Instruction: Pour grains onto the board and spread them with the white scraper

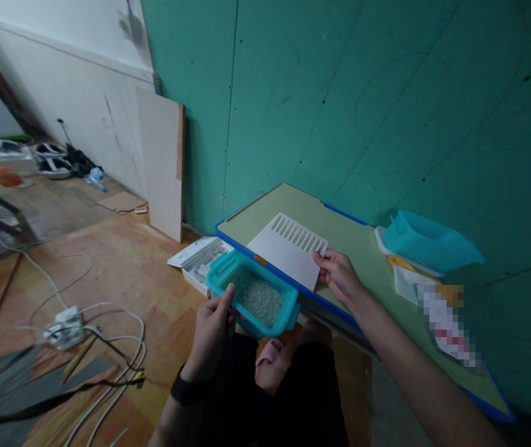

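My left hand (pixel 212 329) is closed round the near rim of a teal plastic box (pixel 251 292) that holds pale grains, keeping it just off the blue front edge of the green-topped table (pixel 335 233). My right hand (pixel 337 276) pinches the right edge of a white flat scraper with slots (pixel 288 248), which lies on the table with its lower edge over the box. A black band sits on my left wrist.
A teal tub (pixel 426 242) on a white tray stands at the back right against the green wall, with white and yellow items beside it. An open white box (pixel 198 261) lies on the wooden floor. Cables and a power strip (pixel 65 326) spread on the left.
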Action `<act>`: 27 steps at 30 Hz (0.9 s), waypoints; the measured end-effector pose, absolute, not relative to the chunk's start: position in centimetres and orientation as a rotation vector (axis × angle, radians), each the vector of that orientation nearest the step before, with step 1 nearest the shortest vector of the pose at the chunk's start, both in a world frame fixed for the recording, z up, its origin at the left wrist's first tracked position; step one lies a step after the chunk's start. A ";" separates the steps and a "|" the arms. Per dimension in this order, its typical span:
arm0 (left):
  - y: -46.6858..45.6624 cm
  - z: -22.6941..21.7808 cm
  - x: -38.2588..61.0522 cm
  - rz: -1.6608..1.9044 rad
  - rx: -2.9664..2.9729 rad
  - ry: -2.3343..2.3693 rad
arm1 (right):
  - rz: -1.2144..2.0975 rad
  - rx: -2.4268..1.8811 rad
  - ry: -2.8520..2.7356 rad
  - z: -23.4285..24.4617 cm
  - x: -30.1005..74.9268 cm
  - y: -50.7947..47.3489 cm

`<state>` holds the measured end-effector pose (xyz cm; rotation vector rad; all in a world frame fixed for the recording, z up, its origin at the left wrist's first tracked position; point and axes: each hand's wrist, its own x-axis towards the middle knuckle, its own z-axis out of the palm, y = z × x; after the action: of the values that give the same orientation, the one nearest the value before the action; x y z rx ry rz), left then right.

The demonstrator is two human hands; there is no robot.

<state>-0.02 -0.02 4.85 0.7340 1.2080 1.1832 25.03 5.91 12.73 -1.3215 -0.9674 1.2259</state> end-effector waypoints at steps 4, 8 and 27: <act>0.2 5.2 -0.3 1.199 0.701 1.219 | 1.160 -1.288 -0.962 12.6 24.4 7.5; 0.3 5.5 -0.5 1.194 0.694 1.230 | 1.180 -1.345 -0.990 12.8 23.9 8.2; 0.1 5.3 -0.2 1.203 0.727 1.194 | 0.785 -1.374 -1.024 15.6 31.0 6.1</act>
<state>-0.21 0.09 5.29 0.7272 1.1936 1.2030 31.02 6.11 15.62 -1.3741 -1.0236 0.7853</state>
